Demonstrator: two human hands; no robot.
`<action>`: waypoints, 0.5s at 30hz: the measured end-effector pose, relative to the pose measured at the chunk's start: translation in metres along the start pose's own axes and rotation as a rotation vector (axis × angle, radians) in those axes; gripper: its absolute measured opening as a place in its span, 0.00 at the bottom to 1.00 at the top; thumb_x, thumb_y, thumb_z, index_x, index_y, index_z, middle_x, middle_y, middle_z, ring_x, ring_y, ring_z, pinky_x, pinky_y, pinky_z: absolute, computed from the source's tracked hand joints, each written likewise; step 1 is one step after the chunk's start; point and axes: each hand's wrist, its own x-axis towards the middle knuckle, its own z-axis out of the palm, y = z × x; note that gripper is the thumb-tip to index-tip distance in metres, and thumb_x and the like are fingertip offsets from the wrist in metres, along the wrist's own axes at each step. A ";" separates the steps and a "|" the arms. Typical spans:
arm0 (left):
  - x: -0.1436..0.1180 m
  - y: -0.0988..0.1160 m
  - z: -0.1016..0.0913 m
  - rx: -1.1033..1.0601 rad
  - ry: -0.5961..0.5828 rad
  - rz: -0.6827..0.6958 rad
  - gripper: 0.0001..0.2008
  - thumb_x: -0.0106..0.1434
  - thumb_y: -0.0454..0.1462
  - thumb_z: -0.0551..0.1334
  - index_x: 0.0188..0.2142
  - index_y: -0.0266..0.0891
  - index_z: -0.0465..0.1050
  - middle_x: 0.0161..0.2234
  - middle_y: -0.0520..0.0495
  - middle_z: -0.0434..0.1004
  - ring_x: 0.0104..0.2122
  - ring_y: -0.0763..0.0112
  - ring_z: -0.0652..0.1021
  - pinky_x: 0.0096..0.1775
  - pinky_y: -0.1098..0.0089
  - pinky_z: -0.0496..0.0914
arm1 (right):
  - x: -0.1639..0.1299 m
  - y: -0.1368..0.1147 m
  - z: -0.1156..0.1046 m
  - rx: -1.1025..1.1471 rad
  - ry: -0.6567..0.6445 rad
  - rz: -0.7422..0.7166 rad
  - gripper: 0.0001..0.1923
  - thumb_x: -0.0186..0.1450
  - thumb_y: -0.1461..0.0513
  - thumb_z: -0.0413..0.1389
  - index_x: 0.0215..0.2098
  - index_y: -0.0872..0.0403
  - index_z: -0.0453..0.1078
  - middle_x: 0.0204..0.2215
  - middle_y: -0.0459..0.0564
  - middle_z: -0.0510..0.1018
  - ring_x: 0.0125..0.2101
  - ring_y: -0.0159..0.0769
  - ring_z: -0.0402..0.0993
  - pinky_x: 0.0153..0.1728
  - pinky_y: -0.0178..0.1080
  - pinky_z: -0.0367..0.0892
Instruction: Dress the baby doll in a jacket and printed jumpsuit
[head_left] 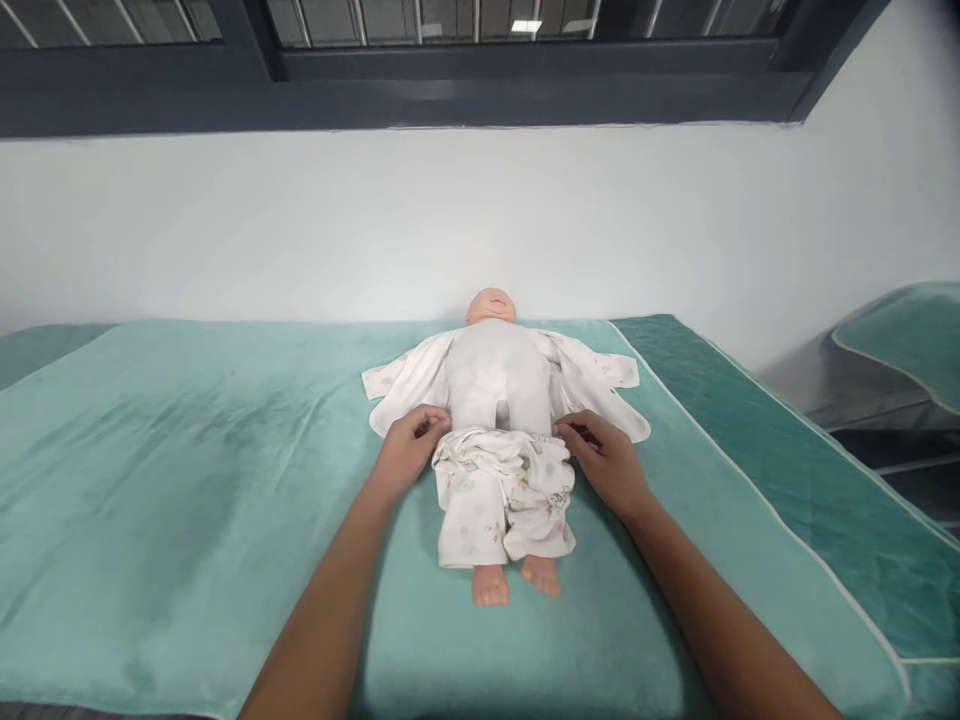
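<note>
On the bed, head view, items as they lie:

Soft teal fleece blanket, spread flat over the mattress, white-piped edge along the right.

Pale plastic baby doll, on its back at the middle of the blanket, head toward the white wall, bare feet toward the person. Long axis runs straight away from the wearer.

White cotton printed jacket, open and spread flat under the doll's torso, flaps to either side.

White printed cotton trousers, bunched on the doll's legs, waistband at the hips.

Left hand, fingers curled, pinching the waistband at the doll's hip on that side.

Right hand, likewise closed on the waistband at the opposite hip. Both hands equally near, one either side of the doll's axis, the torso lying beyond them.

Second teal pad, well apart at far right.
</note>
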 end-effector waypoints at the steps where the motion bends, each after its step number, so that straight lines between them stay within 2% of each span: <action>1: -0.001 0.002 -0.001 -0.044 -0.001 -0.015 0.11 0.61 0.44 0.61 0.35 0.39 0.73 0.29 0.52 0.71 0.30 0.72 0.70 0.34 0.72 0.62 | 0.000 -0.001 -0.001 0.076 -0.020 0.009 0.09 0.67 0.55 0.54 0.36 0.51 0.72 0.33 0.47 0.75 0.33 0.36 0.70 0.35 0.37 0.63; 5: -0.006 0.010 -0.007 -0.149 -0.123 -0.028 0.13 0.61 0.46 0.63 0.33 0.38 0.72 0.29 0.52 0.69 0.30 0.73 0.68 0.33 0.72 0.61 | -0.001 -0.006 -0.003 0.280 -0.167 -0.019 0.09 0.65 0.54 0.58 0.32 0.51 0.70 0.32 0.47 0.72 0.34 0.35 0.67 0.34 0.37 0.61; 10: -0.009 0.015 -0.016 -0.162 -0.336 0.032 0.09 0.61 0.42 0.64 0.33 0.38 0.72 0.34 0.51 0.67 0.32 0.73 0.67 0.34 0.72 0.61 | -0.003 -0.007 -0.006 0.350 -0.285 -0.109 0.09 0.62 0.56 0.62 0.32 0.51 0.69 0.34 0.46 0.69 0.36 0.35 0.66 0.34 0.37 0.60; 12: -0.009 0.014 -0.017 -0.164 -0.364 0.056 0.07 0.60 0.40 0.64 0.32 0.38 0.72 0.35 0.51 0.66 0.32 0.73 0.67 0.35 0.72 0.61 | -0.003 -0.006 -0.007 0.365 -0.308 -0.134 0.08 0.63 0.57 0.62 0.33 0.50 0.69 0.36 0.47 0.68 0.37 0.35 0.66 0.36 0.37 0.61; 15: -0.009 0.011 -0.016 -0.191 -0.320 0.124 0.05 0.61 0.38 0.64 0.31 0.38 0.71 0.37 0.49 0.67 0.35 0.72 0.68 0.38 0.71 0.63 | -0.002 -0.004 -0.006 0.356 -0.283 -0.169 0.06 0.64 0.57 0.60 0.33 0.50 0.69 0.37 0.48 0.69 0.39 0.36 0.66 0.39 0.39 0.61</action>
